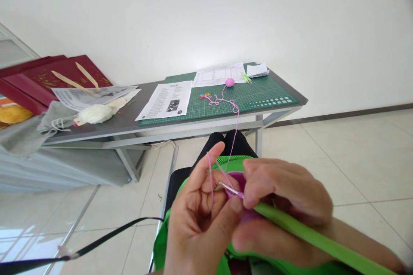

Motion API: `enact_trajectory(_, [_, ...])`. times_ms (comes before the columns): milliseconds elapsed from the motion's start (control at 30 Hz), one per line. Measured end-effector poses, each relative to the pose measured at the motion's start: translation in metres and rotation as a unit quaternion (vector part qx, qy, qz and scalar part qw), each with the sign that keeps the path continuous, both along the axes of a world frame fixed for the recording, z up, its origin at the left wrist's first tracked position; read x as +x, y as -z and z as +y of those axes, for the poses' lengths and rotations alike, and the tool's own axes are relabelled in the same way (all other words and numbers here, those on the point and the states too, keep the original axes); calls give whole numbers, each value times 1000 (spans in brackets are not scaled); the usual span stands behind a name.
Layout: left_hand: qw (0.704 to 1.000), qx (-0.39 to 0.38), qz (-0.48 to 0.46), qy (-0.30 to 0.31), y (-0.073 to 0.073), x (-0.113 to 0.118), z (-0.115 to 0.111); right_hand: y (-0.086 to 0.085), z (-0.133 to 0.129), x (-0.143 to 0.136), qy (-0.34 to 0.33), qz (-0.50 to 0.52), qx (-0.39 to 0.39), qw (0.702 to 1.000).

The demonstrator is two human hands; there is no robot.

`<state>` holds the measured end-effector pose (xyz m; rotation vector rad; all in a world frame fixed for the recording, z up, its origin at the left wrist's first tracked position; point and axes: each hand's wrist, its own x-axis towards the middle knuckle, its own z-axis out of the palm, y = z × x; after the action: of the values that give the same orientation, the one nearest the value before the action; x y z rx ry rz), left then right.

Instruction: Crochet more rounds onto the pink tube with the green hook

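Observation:
My left hand pinches a small piece of pink crochet work between thumb and fingers. Its index finger is raised, with pink yarn looped over it. In my right hand is a crochet hook with a green handle. The hook's metal tip passes by the pink work at the left thumb and points up to the left. From my hands the yarn runs up to the table, where it lies in loose curls beside a pink yarn ball.
A dark table holds a green cutting mat, printed sheets, colourful stitch markers, green snips, white yarn and dark red bags. A black strap crosses at lower left.

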<state>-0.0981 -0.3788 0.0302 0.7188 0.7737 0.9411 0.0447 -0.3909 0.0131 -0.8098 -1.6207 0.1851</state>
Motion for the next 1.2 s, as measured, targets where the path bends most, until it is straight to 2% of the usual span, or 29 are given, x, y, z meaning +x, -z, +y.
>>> enact_trajectory(67, [1000, -15, -14, 12, -1, 0, 0, 0, -4, 3, 14, 4, 9, 1000])
enact_trajectory(167, [999, -13, -37, 13, -4, 0, 0, -2, -9, 5, 74, -58, 3, 996])
enact_trajectory(400, [997, 10, -63, -37, -3, 3, -1, -2, -5, 3, 136, -112, 48, 983])
enact_trajectory(467, [997, 11, -70, -35, -1, 3, 0, 0, -4, 1, 138, -106, 55, 983])
enact_trajectory(667, [997, 52, -57, 29, 10, -6, 6, 5, -3, 1, 120, -58, 24, 991])
enact_trajectory(800, [997, 41, -49, 46, 12, -9, 8, 2, -5, 2, 113, -57, 35, 991])
enact_trajectory(1000, [994, 16, -55, 96, 7, -14, 13, -6, -6, 4, 57, -10, -51, 997])
enact_trajectory(1100, [995, 32, -26, 96, 7, -13, 15, -11, -7, 9, 38, -11, -67, 997])
enact_trajectory(1200, [997, 56, 8, 53, 8, -7, 10, -15, -9, 12, 63, -87, -45, 993])
